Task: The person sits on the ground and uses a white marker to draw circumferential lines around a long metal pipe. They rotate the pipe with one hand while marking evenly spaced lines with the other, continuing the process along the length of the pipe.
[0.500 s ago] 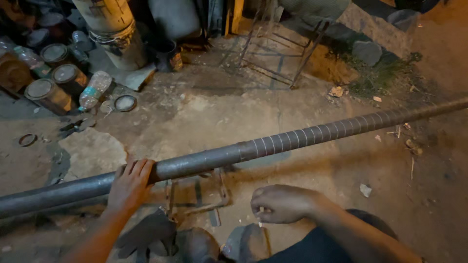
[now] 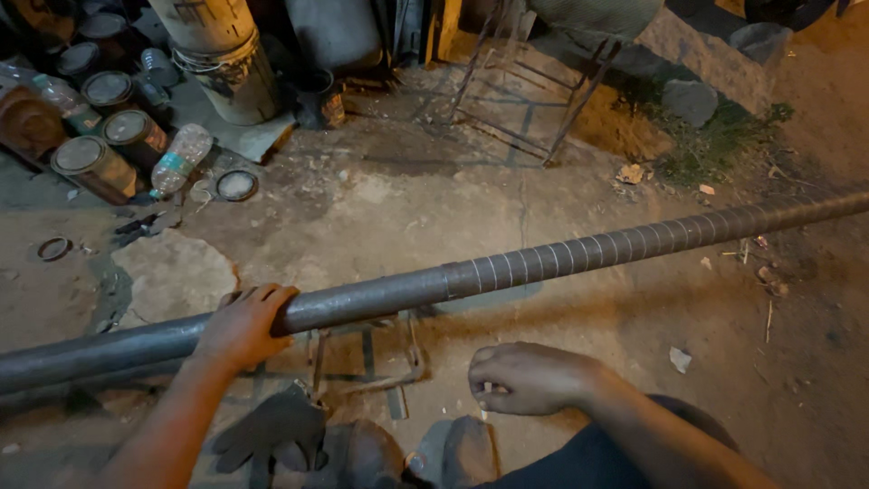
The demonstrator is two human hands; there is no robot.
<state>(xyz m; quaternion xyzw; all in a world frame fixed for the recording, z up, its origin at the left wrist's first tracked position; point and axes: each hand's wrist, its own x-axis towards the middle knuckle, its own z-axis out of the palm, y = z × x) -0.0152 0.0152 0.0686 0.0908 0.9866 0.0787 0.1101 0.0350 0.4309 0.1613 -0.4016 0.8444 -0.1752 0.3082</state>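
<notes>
A long grey metal pipe (image 2: 380, 299) runs across the view from lower left to upper right; its right half (image 2: 634, 243) is marked with pale rings at even spacing. My left hand (image 2: 243, 322) lies over the pipe with the fingers curled on top of it. My right hand (image 2: 527, 377) is below the pipe, fingers pinched together on a small pale piece, too small to make out. A low metal stand (image 2: 367, 362) sits under the pipe between my hands.
Dirt and concrete ground. Several paint tins (image 2: 90, 165), a plastic bottle (image 2: 179, 159) and a round lid (image 2: 236, 185) lie at upper left beside a large drum (image 2: 226, 63). A bent wire frame (image 2: 525, 100) stands at the back. A dark glove (image 2: 272, 433) lies near my knees.
My left hand has kept its place on the pipe. My right hand stays below it with hardly any shift.
</notes>
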